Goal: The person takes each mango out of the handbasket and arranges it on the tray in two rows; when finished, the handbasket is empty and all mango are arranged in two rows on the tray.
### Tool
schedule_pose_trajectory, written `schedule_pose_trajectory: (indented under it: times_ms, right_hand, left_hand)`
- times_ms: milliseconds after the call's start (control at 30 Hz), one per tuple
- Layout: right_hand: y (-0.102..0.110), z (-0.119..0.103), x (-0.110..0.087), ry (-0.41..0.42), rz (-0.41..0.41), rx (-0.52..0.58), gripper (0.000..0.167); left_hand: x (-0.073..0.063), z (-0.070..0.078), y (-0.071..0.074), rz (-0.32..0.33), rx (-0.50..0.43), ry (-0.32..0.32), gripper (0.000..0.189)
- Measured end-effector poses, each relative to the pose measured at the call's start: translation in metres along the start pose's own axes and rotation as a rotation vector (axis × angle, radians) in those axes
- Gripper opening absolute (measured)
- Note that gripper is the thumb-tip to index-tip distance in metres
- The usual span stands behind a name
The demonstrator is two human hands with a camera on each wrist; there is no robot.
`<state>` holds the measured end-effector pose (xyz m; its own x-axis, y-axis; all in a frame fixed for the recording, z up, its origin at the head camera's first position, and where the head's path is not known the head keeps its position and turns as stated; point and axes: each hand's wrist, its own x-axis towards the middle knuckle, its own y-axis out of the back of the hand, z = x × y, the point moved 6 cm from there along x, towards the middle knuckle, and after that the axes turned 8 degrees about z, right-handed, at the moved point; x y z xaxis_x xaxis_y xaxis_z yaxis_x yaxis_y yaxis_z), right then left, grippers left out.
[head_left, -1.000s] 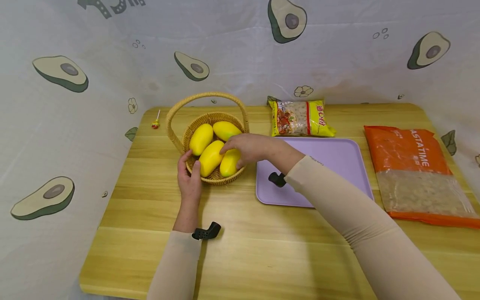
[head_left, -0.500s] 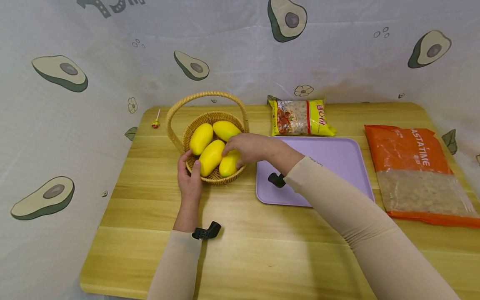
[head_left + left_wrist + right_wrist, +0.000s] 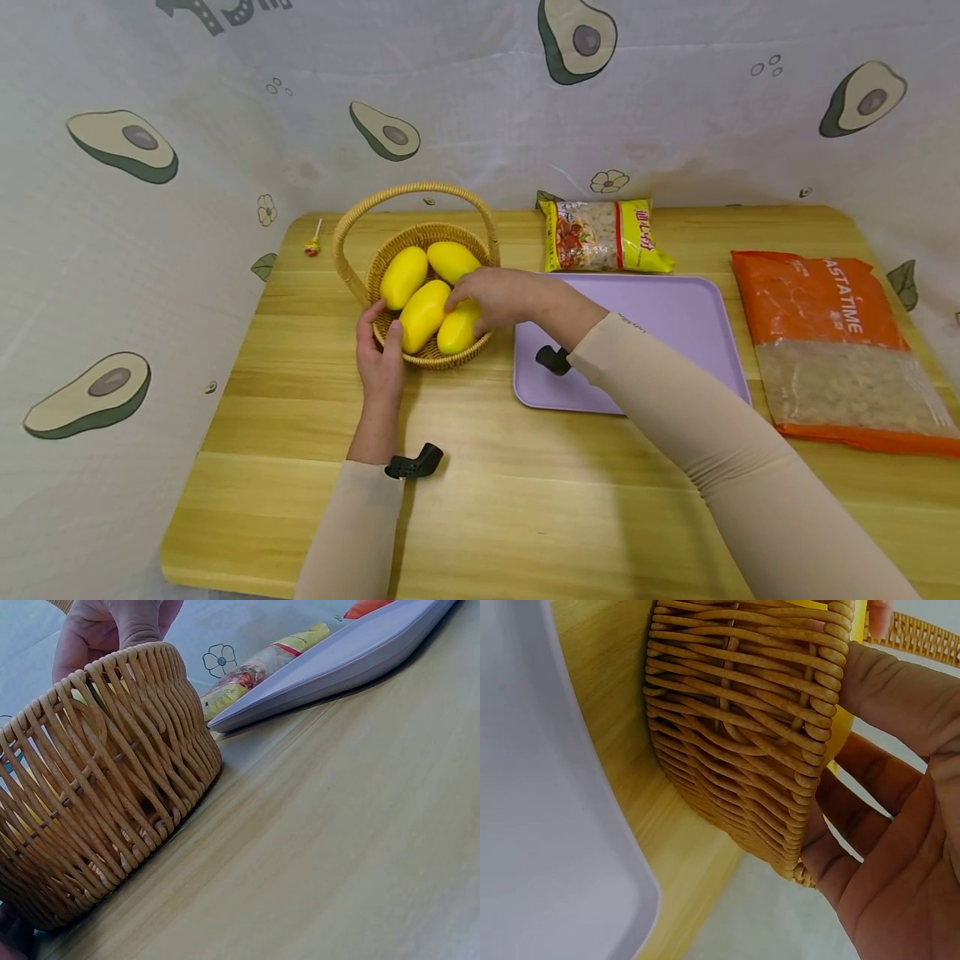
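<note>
A round wicker basket [image 3: 429, 360] with a tall arched handle holds several yellow mangoes [image 3: 424, 315]. My left hand [image 3: 381, 367] rests against its near-left side, thumb and fingers spread along the outer wall by the rim. My right hand [image 3: 498, 296] reaches over the right rim from above and grips the front-right mango [image 3: 457, 329] between thumb and fingers. In the right wrist view, the thumb of that right hand [image 3: 900, 847] lies over the basket rim, against a yellow surface; the fingertips are hidden behind the weave. The left wrist view shows mostly the basket's outer wall [image 3: 112, 780].
A lilac tray [image 3: 667, 333] lies right of the basket, partly under the right forearm. Behind it sits a yellow food packet [image 3: 600, 237]; a large orange bag [image 3: 840, 333] lies farther right. A lollipop [image 3: 312, 246] is at the back left. Patterned cloth [image 3: 465, 100] surrounds the wooden table [image 3: 495, 508].
The right hand's fingertips and the front-right mango have shifted very slightly against each other. The basket and the left hand stay in place.
</note>
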<state>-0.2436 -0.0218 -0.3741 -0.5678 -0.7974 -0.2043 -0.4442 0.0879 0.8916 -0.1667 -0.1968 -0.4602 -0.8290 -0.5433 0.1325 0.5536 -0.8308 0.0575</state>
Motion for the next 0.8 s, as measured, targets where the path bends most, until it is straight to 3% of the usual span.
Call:
schedule_pose_trajectory:
  times_ms: [267, 533, 800]
  right_hand:
    - [0.003, -0.002, -0.004, 0.023, 0.023, -0.011, 0.051]
    - [0.025, -0.011, -0.022, 0.024, 0.164, 0.088, 0.057]
    - [0.032, -0.015, -0.044, 0.027, 0.288, 0.205, 0.056]
  left_hand:
    - [0.0, -0.001, 0.0, -0.003, -0.004, 0.003, 0.041]
    - [0.0, -0.001, -0.001, -0.002, 0.0, 0.005, 0.041]
    - [0.002, -0.001, -0.001, 0.013, -0.007, -0.003, 0.042]
